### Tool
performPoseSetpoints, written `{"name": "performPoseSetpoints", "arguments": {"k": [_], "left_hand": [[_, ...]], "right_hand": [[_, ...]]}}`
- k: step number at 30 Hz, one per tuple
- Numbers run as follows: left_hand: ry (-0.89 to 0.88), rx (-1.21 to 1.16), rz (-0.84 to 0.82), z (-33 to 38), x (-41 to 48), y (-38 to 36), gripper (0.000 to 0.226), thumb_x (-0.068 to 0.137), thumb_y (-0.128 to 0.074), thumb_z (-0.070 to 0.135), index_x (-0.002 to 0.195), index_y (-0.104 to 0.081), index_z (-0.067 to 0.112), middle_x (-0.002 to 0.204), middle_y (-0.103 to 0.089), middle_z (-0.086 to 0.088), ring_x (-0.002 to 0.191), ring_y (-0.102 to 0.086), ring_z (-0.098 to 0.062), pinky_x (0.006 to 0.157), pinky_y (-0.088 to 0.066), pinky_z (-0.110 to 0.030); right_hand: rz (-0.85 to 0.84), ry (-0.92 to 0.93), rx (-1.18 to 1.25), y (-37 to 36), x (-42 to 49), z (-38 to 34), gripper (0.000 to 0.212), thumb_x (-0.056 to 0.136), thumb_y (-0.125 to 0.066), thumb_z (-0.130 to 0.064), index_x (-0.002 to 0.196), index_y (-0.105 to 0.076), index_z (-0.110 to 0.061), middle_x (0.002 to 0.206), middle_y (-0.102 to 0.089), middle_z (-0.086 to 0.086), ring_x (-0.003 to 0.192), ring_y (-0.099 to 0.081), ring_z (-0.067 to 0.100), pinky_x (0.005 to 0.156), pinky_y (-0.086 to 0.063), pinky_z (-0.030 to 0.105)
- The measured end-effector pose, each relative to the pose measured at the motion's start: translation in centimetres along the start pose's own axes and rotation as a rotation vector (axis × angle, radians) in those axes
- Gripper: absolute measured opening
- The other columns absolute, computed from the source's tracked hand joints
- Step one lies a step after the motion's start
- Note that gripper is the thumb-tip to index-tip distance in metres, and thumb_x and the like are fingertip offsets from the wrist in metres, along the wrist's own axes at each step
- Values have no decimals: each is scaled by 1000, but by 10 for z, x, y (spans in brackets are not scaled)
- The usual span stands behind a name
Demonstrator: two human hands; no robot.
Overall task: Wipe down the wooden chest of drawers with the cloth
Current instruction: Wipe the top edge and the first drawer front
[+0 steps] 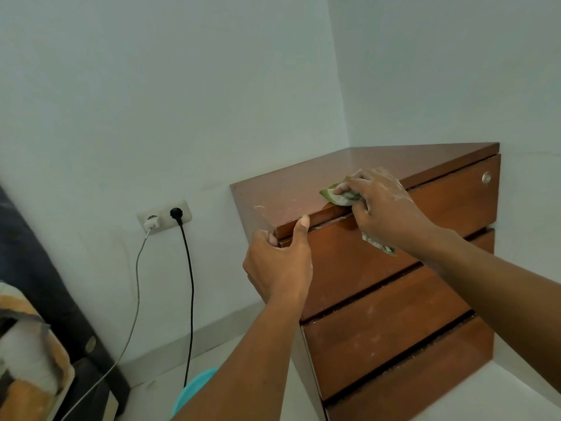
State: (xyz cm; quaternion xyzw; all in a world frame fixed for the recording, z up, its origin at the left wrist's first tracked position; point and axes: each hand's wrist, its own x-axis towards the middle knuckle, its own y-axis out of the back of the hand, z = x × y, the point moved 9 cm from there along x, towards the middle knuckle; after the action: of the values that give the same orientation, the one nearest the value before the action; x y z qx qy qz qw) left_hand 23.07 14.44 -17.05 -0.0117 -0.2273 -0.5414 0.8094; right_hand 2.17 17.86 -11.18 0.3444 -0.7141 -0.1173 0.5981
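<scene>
- The left forearm rises from the bottom edge, nearest the viewer, up to the left hand (277, 262), which grips the front left corner of the wooden chest of drawers (394, 268): fingers curled round the corner at the gap under the top panel, thumb stretched up along the front edge.
- The right hand (379, 205) reaches in from the right, wrist bent over the front edge, fingers curled round a green and white cloth (340, 196) and pressing it onto the chest's top near that edge; a tail of the cloth hangs out below the wrist, in front of the top drawer.
- All the drawers look closed, so their contents are hidden; a small round lock (486, 177) sits at the top drawer's right end.
- The chest stands in a corner between pale walls.
- To the left, a wall socket (164, 215) carries a white charger and a black plug, their cables hanging to the floor.
- A turquoise tub (194, 390) shows partly behind the left forearm.
</scene>
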Motion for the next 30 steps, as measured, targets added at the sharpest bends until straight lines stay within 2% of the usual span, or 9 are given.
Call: {"name": "performPoseSetpoints", "arguments": {"k": [6,9,12,16,19,21,23,26,30], "left_hand": [[14,17,-12,3,-3,1,54,81,-72,62,73,-43,18,68,-52,4,57,-48,-10,49,-30,-18],[71,-7,-13,3,-7,-2,50,84,-71,60,73,-47,17,70,-53,3,60,-48,-9,49,-29,-20],[98,2,5,3,-11,-4,46,87,-67,60,82,-54,16,76,-57,3,62,-49,-8,48,-29,-18],[75,-15,52,2,-20,-4,44,87,-65,61,97,-51,20,88,-59,4,72,-57,-10,52,-36,-17],[-13,41,33,-1,-35,-4,53,88,-62,63,121,-47,24,108,-62,4,92,-62,-12,68,-51,-18],[-92,84,2,-3,-45,-5,75,88,-59,66,148,-30,30,141,-56,1,124,-59,-20,95,-57,-37],[-195,120,-53,-1,-51,-8,88,89,-55,66,158,-9,36,159,-38,3,143,-43,-21,109,-48,-46],[-333,208,-126,5,-57,-13,92,90,-46,71,157,11,43,160,-31,5,143,-39,-18,110,-46,-46],[-404,288,-158,10,-58,-12,92,90,-42,74,146,28,53,151,-36,2,129,-50,-19,101,-54,-43]], "right_hand": [[-4,-3,-2,0,1,0,35,89,-51,-4,114,-68,-22,105,-59,-6,107,-50,19,102,-41,39],[-15,-22,-9,-1,2,1,35,90,-52,-4,115,-68,-22,107,-59,-6,107,-49,17,101,-37,34],[-33,-33,0,1,2,0,35,90,-51,-5,116,-67,-23,106,-58,-6,107,-49,17,102,-37,34],[-53,-27,19,5,-1,0,37,90,-50,-2,116,-68,-21,105,-57,-5,108,-49,19,103,-40,37],[-66,-38,23,9,-3,1,38,90,-50,-2,118,-67,-22,106,-56,-7,109,-48,18,103,-40,37],[-71,-47,22,11,-4,0,38,91,-50,-2,119,-67,-22,109,-57,-7,111,-48,18,104,-40,37],[-72,-55,19,11,-5,0,37,92,-51,-2,119,-67,-22,112,-57,-6,113,-48,17,105,-40,37],[-74,-62,17,10,-5,1,36,93,-51,-5,121,-66,-23,111,-55,-9,113,-47,16,106,-40,38],[-81,-68,20,9,-5,2,36,93,-51,-5,120,-65,-24,108,-52,-11,112,-47,16,106,-40,40]]}}
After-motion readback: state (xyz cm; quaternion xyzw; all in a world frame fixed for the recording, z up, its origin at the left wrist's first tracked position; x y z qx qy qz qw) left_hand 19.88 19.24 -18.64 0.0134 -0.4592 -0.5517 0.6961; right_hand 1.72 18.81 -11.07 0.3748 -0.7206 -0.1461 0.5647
